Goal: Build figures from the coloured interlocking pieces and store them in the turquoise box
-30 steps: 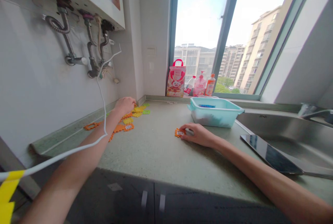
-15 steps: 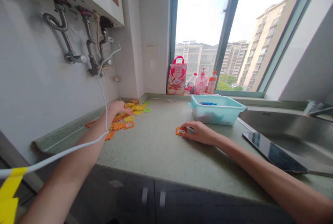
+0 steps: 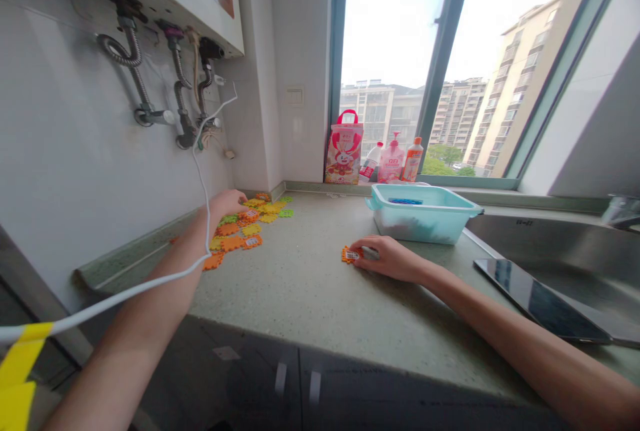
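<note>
Directions: clock face centred on the lone orange piece, 12 toward the window (image 3: pixel 395 31).

1. White cable (image 3: pixel 110 299), hanging across the left forearm, 8 to 10 o'clock.

2. Left hand (image 3: pixel 229 205), 10 o'clock, at the wall-side edge of the pile. Fingers curled and mostly hidden; cannot tell how far parted this grip is, or whether it has hold of anything. Change: half a second ago its fingers covered an orange tile (image 3: pixel 249 217) in the pile; they have since drawn back toward the wall, leaving that tile uncovered. Judged: the tile is free of the hand, and handling at the pile goes on.

3. Pile of toothed pieces (image 3: pixel 250 230), orange, yellow and green, 10 o'clock, overlapping on the table (image 3: pixel 300 291).

4. Lone orange piece (image 3: pixel 349 255), pale printed panel, at the table's middle. Visible end points to 9 o'clock; long axis appears to run 9 to 3, the far end hidden by fingers.

5. Right hand (image 3: pixel 387 259), 3 o'clock. Grip nearly closed, thumb and fingers on the lone orange piece; position little changed.

6. Turquoise bin (image 3: pixel 423 227), 2 o'clock, blue item (image 3: pixel 405 201) inside.

7. Phone (image 3: pixel 540 297), between 3 and 4, beside the sink (image 3: pixel 550 244).
</note>
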`<action>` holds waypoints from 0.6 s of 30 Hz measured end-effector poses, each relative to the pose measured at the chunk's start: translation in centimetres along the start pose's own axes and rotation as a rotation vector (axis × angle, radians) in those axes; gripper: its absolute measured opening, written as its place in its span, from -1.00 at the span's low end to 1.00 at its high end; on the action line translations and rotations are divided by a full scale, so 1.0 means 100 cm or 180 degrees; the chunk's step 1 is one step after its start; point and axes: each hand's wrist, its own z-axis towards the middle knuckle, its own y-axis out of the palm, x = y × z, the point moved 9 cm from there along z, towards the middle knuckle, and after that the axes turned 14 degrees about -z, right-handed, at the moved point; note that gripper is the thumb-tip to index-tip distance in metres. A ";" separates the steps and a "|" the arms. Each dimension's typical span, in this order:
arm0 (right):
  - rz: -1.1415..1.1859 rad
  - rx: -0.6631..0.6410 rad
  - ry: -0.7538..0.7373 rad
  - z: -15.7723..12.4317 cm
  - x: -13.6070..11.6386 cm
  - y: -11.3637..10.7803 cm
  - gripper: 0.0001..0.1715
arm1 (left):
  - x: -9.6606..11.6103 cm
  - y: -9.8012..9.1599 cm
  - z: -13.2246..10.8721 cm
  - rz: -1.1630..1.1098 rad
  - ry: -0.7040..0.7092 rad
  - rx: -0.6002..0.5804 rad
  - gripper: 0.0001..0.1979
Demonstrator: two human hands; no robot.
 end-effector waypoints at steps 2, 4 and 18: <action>-0.0022 -0.0003 0.0007 0.000 0.000 0.000 -0.67 | 0.005 0.009 0.002 0.0021 -0.0023 -0.0093 -0.51; -0.0037 0.0000 0.0021 0.000 0.000 0.000 -0.66 | 0.008 0.019 0.005 0.0049 -0.0028 -0.0231 -0.54; 0.0006 -0.0025 -0.0059 0.000 -0.003 -0.001 -0.69 | 0.074 0.082 -0.008 -0.1064 0.0469 -0.1466 -0.43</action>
